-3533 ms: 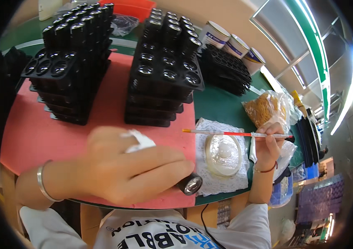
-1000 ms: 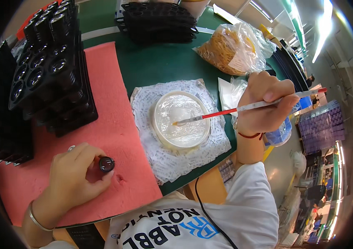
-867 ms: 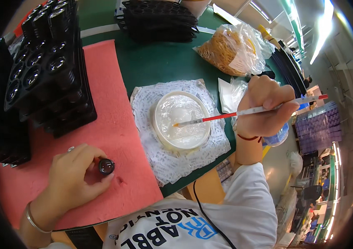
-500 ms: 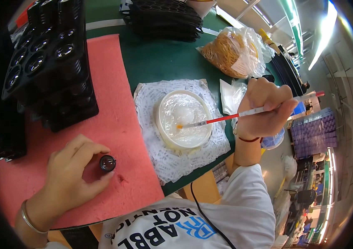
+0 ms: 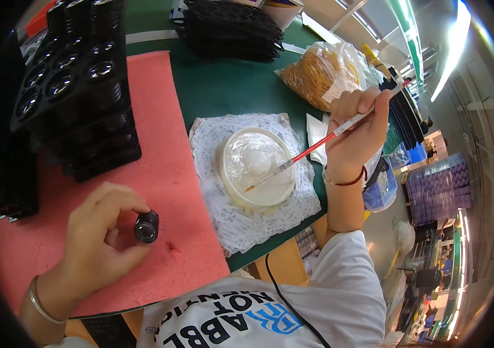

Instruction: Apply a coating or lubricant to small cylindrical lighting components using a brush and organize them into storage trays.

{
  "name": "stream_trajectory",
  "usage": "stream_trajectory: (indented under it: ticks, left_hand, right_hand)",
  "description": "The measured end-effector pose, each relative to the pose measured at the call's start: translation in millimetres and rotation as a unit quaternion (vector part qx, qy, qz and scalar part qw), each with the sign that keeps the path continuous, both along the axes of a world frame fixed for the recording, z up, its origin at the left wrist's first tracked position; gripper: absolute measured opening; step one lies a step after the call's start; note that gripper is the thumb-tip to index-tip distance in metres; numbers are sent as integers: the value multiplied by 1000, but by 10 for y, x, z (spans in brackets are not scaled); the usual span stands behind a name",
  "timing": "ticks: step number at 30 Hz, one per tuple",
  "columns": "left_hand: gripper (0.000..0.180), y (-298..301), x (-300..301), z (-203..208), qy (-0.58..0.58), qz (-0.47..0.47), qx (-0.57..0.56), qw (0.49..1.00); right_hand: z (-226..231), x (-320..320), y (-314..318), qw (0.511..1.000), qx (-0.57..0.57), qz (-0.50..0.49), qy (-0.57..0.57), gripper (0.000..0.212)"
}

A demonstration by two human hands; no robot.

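My left hand (image 5: pixel 99 235) is curled at the small black lens barrel (image 5: pixel 146 227), holding it between forefinger and thumb just over the pink foam mat (image 5: pixel 186 249). The barrel leans, with its glassy round end showing. In my right hand (image 5: pixel 356 130) a thin paintbrush (image 5: pixel 315 148) with a red and pale handle is pinched. Its orange-brown bristles are over the near left part of a round white dish (image 5: pixel 231 174) with clear film; whether they touch it I cannot tell. Printed white paper (image 5: pixel 221 226) lies under the dish.
Stacked black plastic trays (image 5: pixel 87 110) with round wells stand at the left. Farther back are flat black perforated trays (image 5: pixel 229 32) and a clear bag of rubber bands (image 5: pixel 314 72) on the green table (image 5: pixel 212 87). A blue-tinted tub (image 5: pixel 381 194) is beyond my right forearm.
My right hand has shifted left, and the brush is steeper, its bristles moved nearer to me on the dish. The lens barrel has tipped in my left hand.
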State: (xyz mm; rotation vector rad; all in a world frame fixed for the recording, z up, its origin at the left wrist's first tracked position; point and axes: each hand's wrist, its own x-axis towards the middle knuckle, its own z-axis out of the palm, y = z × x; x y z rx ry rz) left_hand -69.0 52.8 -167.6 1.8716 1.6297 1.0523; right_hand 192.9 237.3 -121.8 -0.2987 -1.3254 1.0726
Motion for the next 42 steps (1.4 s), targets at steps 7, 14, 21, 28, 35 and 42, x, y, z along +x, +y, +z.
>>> stream_trajectory:
  ticks: [7, 14, 21, 28, 35, 42]
  left_hand:
    - [21, 15, -47, -52, -240, 33, -112, 964]
    - [22, -1, -90, -46, -352, 16, -89, 932]
    - [22, -29, -156, 41, -371, 31, -146, 916]
    - [25, -14, -139, -6, -363, 11, -129, 923]
    - [25, -30, -146, 30, -359, 11, -145, 922]
    - [25, -28, -136, 35, -367, 8, -131, 921]
  right_hand:
    - [-59, -89, -153, 999, -14, 37, -4, 33]
    - [-114, -113, -231, 995, -10, 89, -31, 30]
    - [-168, -120, -224, 990, -91, 110, -11, 27]
    - [-215, -118, -266, 987, -87, 130, -22, 25]
    - [-282, -112, -240, 987, -2, 149, -63, 25]
    - [-258, -114, -245, 984, 31, 149, -95, 24]
